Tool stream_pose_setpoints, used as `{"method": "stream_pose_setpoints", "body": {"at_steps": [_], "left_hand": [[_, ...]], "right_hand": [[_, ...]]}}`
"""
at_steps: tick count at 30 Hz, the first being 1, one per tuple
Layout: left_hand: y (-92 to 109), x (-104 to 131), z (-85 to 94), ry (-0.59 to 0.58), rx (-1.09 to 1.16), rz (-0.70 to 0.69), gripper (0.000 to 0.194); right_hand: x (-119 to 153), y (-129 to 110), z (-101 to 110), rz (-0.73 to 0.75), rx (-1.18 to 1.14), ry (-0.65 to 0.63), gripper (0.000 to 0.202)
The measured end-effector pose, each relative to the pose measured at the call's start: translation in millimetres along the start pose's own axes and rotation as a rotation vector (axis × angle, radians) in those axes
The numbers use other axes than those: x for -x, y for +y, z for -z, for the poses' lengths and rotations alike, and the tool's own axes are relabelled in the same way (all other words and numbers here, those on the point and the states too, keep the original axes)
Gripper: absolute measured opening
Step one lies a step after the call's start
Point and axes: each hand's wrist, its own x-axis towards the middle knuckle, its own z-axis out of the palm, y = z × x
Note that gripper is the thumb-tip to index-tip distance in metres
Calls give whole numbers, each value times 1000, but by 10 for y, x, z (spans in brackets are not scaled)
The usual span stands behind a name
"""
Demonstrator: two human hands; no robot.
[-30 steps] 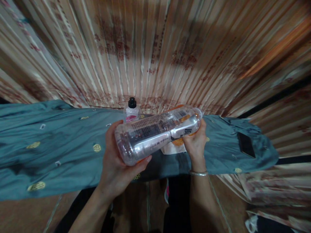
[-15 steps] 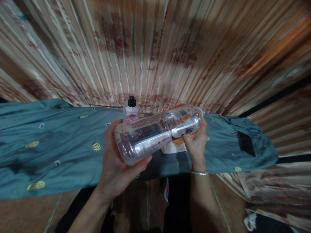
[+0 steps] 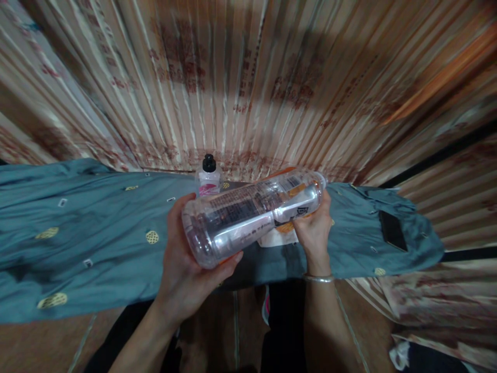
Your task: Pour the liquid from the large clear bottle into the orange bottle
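Observation:
A large clear plastic bottle [image 3: 248, 215] with printed labelling lies nearly sideways between my hands, above the cloth-covered surface. My left hand [image 3: 188, 264] is wrapped round its wide base end, thumb underneath. Round the narrower end at the right closes my right hand [image 3: 314, 223], with a silver bangle on the wrist; its fingers are partly hidden behind the bottle. Beneath and behind the bottle, a white and orange packet or sheet [image 3: 277, 238] shows in part. Just beyond my left hand stands a smaller clear bottle [image 3: 208, 178] with a black cap and a pink label.
A teal cloth [image 3: 116, 233] with yellow pineapple prints covers the long narrow surface. On its right part lies a dark phone [image 3: 393, 230]. A pleated, patterned curtain [image 3: 233, 93] hangs right behind. Brown tiled floor [image 3: 217, 336] and my legs show below.
Both hands keep their hold on the large bottle, which has hardly moved. The view has shifted very slightly.

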Motion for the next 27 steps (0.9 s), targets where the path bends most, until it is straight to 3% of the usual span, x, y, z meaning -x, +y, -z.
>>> {"method": "stream_pose_setpoints", "body": {"at_steps": [6,19,27], "left_hand": [[2,1,-14,16,-12,10,86],[4,16,-21,-12,-36,14,86],[35,25,-67,-48,46,-4,84]], "right_hand": [[2,38,-6,32,-10,-3,85],[6,22,28,-41,97,-8,99],[0,67,19,15,72,-2,88]]}}
